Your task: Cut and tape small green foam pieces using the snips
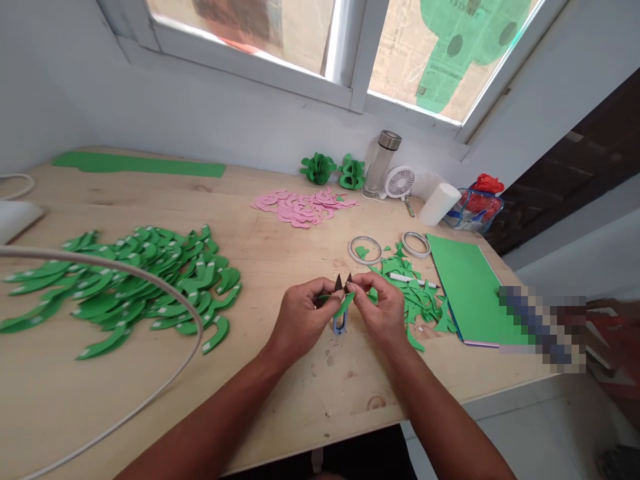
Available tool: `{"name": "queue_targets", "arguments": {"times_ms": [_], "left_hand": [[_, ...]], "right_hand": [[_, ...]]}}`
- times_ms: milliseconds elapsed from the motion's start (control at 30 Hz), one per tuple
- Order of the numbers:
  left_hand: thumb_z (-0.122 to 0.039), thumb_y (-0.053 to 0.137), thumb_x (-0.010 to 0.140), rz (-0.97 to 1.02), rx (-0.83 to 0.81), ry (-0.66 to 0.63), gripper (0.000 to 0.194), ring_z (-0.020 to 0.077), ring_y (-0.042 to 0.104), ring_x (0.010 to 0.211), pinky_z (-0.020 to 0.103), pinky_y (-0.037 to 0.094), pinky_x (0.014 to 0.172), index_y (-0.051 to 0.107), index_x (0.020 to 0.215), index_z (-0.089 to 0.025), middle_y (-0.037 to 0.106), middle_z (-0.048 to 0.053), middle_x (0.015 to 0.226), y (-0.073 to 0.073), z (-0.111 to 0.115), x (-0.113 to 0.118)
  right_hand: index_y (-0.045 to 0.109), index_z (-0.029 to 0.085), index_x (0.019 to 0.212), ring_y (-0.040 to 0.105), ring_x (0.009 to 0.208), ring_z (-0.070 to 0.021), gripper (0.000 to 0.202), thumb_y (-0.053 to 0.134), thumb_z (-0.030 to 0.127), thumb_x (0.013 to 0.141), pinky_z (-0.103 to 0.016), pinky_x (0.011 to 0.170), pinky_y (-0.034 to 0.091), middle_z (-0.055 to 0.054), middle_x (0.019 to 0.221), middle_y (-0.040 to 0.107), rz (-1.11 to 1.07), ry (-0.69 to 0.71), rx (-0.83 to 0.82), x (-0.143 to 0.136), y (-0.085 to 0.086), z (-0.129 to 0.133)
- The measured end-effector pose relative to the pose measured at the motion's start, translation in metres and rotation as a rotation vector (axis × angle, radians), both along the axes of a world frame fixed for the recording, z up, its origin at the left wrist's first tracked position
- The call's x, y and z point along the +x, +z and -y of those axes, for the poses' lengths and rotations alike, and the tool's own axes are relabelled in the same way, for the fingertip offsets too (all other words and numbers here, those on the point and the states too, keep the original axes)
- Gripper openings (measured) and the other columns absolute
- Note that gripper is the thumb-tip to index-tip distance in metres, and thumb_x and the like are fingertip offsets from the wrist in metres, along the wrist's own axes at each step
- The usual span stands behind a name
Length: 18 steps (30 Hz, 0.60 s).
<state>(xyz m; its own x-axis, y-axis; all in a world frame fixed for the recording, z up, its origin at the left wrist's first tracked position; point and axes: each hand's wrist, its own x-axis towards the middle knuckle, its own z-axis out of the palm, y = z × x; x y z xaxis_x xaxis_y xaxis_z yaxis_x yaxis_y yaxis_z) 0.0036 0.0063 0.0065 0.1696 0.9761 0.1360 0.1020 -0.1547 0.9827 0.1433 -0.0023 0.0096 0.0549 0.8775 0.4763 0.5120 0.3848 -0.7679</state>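
Both hands meet over the middle of the wooden table, fingertips pinched. Between them is a small green paper piece point(345, 305). My left hand point(305, 313) grips its left side, and my right hand point(381, 305) is closed at its upper right end. Dark pointed blades point(339, 283) stick up just beyond the fingertips, and a blue-grey handle loop point(341, 323) shows below the paper; these look like small scissors lying beneath. Right of my right hand spread green paper scraps point(417, 300), with a white pen point(413, 280) on them.
Curved green pieces point(150, 280) are heaped at left, behind a looping white cable point(193, 313). Pink cutouts point(303, 207), two tape rolls point(365, 250), a bottle point(383, 163), a small fan point(399, 181) and green paper flowers point(319, 168) lie farther back. Green sheets point(473, 290) are at right.
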Motion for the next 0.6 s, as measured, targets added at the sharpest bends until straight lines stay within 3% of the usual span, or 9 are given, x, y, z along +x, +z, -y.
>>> {"name": "queue_targets", "arguments": {"times_ms": [300,600], "left_hand": [[-0.027,0.058,0.073,-0.012,0.006,0.000,0.015,0.0082,0.042,0.050,0.019,0.032,0.046,0.064,0.066,-0.014,0.053,-0.003,0.055,-0.0003,0.0004,0.0003],[-0.027,0.058,0.074,-0.059,0.021,-0.027,0.016,0.0086,0.041,0.051,0.020,0.032,0.048,0.062,0.066,-0.014,0.052,-0.003,0.055,-0.0029,0.0019,-0.0014]], "right_hand": [[0.062,0.018,0.074,0.054,0.062,-0.0132,0.006,0.058,0.022,0.077,-0.025,0.062,0.045,-0.001,0.067,0.063,0.037,-0.041,0.037,-0.0005,-0.0017,-0.0011],[0.060,0.018,0.069,0.053,0.058,-0.0119,0.006,0.057,0.020,0.073,-0.023,0.058,0.044,0.001,0.062,0.061,0.015,-0.067,-0.036,-0.0017,0.0020,-0.0008]]}}
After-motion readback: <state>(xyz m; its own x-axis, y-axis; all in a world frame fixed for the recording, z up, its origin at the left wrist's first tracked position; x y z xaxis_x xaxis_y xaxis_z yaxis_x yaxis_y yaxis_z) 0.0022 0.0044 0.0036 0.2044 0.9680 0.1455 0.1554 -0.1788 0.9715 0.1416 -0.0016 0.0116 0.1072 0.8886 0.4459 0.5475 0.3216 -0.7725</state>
